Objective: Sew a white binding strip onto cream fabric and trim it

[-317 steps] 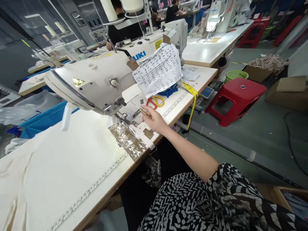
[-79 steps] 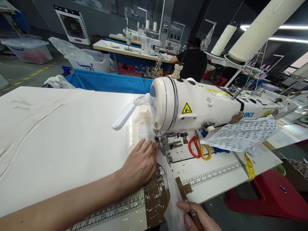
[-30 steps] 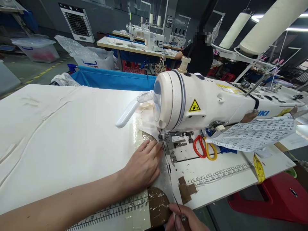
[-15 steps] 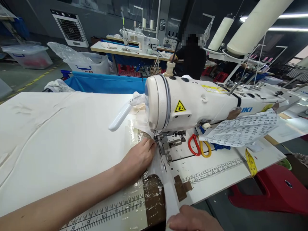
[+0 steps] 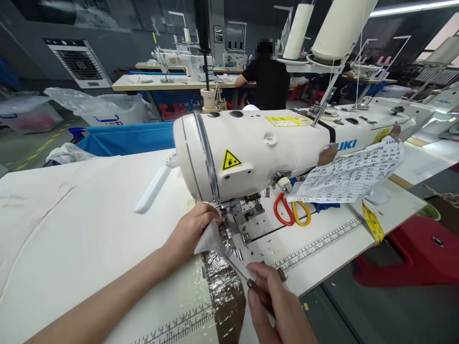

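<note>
A: What is being shown at the white, rounded metal sewing machine (image 5: 247,148)?

B: A narrow strip of thin white fabric (image 5: 209,240) is being held just beside the machine's small silver mechanism (image 5: 240,210), over the white-topped table (image 5: 107,239). Its lower end is being trailed toward the near edge.

A: How is it being handled?

B: In the right hand (image 5: 278,303), a slim tool with a thin metal shaft and a dark handle (image 5: 264,297) is being clamped between the fingers, with fabric being held alongside. The left hand (image 5: 189,230) is being placed close to the mechanism, fingers bunched together; whether the fabric is being pinched there cannot be told.

A: And how far along is the work?

B: It is being judged as partway. The fabric is being positioned at the machine, yet no finished stitching is being made out, so the stretch between the hands is being counted as undone. The scissors with red and yellow loop handles (image 5: 279,215) are being left untouched nearby.
</note>
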### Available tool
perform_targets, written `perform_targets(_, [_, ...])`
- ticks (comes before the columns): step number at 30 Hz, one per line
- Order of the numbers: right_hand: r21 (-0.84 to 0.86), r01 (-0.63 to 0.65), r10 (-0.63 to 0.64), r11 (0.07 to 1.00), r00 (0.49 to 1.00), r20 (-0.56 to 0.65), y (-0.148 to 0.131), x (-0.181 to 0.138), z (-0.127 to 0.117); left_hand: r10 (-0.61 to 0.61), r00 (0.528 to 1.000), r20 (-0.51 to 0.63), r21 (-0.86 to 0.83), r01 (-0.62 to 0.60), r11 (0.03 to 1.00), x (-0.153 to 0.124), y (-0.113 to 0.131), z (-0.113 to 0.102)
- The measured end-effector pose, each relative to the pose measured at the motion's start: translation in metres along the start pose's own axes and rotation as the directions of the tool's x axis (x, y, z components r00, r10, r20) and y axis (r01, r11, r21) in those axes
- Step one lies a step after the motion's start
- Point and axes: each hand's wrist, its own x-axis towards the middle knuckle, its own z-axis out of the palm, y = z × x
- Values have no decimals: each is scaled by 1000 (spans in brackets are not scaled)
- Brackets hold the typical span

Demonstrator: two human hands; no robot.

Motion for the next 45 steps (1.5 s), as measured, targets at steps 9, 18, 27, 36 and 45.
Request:
perform_targets(9, [-290, 231, -289, 929, 941, -177, 13, 46, 21, -36, 999, 25, -100, 38, 994, 3, -3, -4])
perform_targets(18, [-350, 246, -315, 904, 936, -158, 14, 55, 26, -106, 990, 97, -54, 111, 992, 7, 0, -9])
perform_targets(27, [-344, 264, -335, 901, 927, -166, 15, 57, 26, -98, 993, 63, -29, 100, 995, 5, 0, -4])
perform_targets(36, [-368, 265, -331, 891, 935, -129, 15, 58, 28, -137, 987, 83, 1, 137, 991, 8, -2, 2])
perform_targets(45, [-326, 240, -287, 914, 952, -104, 14, 57, 26, -256, 957, 133, -90, 269, 959, 13, 3, -5])
